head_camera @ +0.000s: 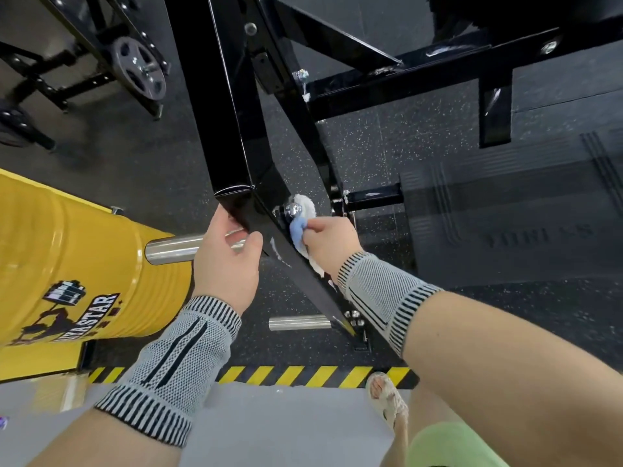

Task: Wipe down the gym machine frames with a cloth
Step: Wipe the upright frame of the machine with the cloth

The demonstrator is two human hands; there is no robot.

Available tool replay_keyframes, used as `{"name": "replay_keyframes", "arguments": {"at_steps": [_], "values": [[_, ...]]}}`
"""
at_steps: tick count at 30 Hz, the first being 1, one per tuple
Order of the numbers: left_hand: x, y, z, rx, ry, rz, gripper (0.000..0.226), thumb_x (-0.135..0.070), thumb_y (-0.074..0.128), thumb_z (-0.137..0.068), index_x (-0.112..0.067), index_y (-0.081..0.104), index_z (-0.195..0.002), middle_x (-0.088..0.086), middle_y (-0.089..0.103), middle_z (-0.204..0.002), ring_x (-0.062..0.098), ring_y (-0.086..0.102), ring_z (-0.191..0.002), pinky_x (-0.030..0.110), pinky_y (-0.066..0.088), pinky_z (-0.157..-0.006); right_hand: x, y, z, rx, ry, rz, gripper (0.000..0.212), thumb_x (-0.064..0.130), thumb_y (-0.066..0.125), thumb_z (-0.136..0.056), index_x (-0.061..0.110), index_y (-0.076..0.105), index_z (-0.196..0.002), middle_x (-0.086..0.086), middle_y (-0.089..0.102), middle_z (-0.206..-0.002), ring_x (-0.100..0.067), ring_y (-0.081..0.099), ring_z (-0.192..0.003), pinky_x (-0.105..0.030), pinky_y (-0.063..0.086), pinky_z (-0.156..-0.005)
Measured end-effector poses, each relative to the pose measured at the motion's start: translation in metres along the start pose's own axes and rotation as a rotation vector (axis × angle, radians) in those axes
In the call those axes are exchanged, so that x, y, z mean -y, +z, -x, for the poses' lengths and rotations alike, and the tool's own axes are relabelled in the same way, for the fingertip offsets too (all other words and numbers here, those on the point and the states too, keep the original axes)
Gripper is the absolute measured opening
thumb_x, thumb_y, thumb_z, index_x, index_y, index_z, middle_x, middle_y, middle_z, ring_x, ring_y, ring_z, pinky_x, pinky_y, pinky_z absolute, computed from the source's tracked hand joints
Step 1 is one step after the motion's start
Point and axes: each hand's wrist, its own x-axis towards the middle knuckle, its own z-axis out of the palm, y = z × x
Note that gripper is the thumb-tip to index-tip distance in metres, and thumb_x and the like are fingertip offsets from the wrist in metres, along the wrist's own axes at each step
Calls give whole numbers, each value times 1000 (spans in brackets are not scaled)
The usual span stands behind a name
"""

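A glossy black gym machine frame [232, 136] runs down the middle of the view, its sloping beam ending at a bolted foot near the floor. My right hand [332, 242] grips a bunched blue and white cloth [300, 227] and presses it against the beam's right side, just below a chrome bolt [292, 208]. My left hand [224, 264] holds the beam's lower corner from the left, thumb on its front face. Both wrists wear grey striped sleeves.
A yellow drum [84, 264] with a logo lies at left, with a chrome peg [175, 249] sticking out toward my left hand. Another chrome peg [298, 322] sits low on the frame. Black-yellow hazard tape [303, 375] edges the rubber floor. A weight plate [140, 72] hangs on another machine at the back left.
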Motion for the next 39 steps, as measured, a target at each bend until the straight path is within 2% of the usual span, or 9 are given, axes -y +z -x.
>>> {"name": "replay_keyframes", "arguments": {"at_steps": [4, 6, 8, 11, 15, 23, 28, 33, 39], "values": [[0, 1, 1, 10, -24, 33, 38, -16, 48, -96, -41, 52, -124, -29, 61, -101, 10, 55, -75, 32, 46, -76, 6, 5, -15, -95, -16, -3, 21, 15, 51, -91, 19, 69, -102, 3, 68, -87, -11, 59, -70, -23, 49, -62], [1, -2, 0, 14, -21, 31, 42, -14, 45, -97, -41, 52, -128, -27, 63, -104, 4, 54, -66, 28, 46, -69, -4, 7, 1, -77, 3, 29, 17, 17, 51, -93, 17, 67, -99, -1, 68, -87, -14, 60, -72, -30, 52, -66], [3, -3, -1, 15, -31, 31, 44, -12, 43, -99, -41, 51, -131, -25, 64, -107, 1, 56, -61, 22, 45, -58, -9, 4, 14, -9, 26, 24, 14, 16, 53, -92, 16, 67, -95, 0, 66, -80, -11, 57, -64, -26, 49, -59], [3, -3, 0, 10, -35, 36, 44, -13, 41, -100, -41, 49, -134, -20, 65, -111, 0, 58, -65, 16, 41, -51, 5, -5, 13, 10, 19, -25, 13, 11, 55, -90, 16, 68, -92, 0, 67, -80, -12, 62, -72, -23, 53, -67], [2, -1, 5, 22, -14, 53, 46, -13, 43, -99, -40, 48, -136, -20, 62, -114, 0, 59, -87, 14, 43, -59, 15, -4, -1, -37, -8, 13, 19, 7, 53, -88, 10, 64, -104, -7, 69, -97, -22, 66, -92, -35, 56, -84], [27, 19, 17, -6, -90, 72, 50, -15, 55, -93, -26, 42, -141, -12, 54, -130, 1, 54, -107, 25, 45, -89, -31, 12, 22, -2, 7, 59, 14, 10, 57, -90, 23, 64, -90, 7, 65, -82, -10, 61, -72, -20, 51, -64], [33, 25, 22, 31, -100, 64, 48, -15, 59, -92, -22, 43, -137, -8, 53, -132, 1, 52, -110, 24, 42, -89, -41, 13, 10, -40, 74, 75, 15, 9, 55, -91, 19, 61, -101, 1, 66, -98, -16, 63, -91, -30, 53, -83], [39, 27, 24, 50, -103, 51, 51, -17, 61, -92, -25, 42, -139, -11, 50, -132, 1, 51, -111, 29, 44, -97, -1, 0, -8, -38, -47, 15, 31, 5, 51, -94, 21, 58, -118, 6, 62, -95, -4, 60, -77, -14, 46, -59], [48, 42, 34, 65, -125, 60, 56, -17, 62, -91, -24, 39, -141, -8, 48, -137, 1, 51, -111, 28, 44, -97, -12, 2, -2, -2, -73, 41, 26, 6, 50, -93, 17, 63, -113, 3, 67, -92, -9, 62, -76, -22, 51, -65]]}}
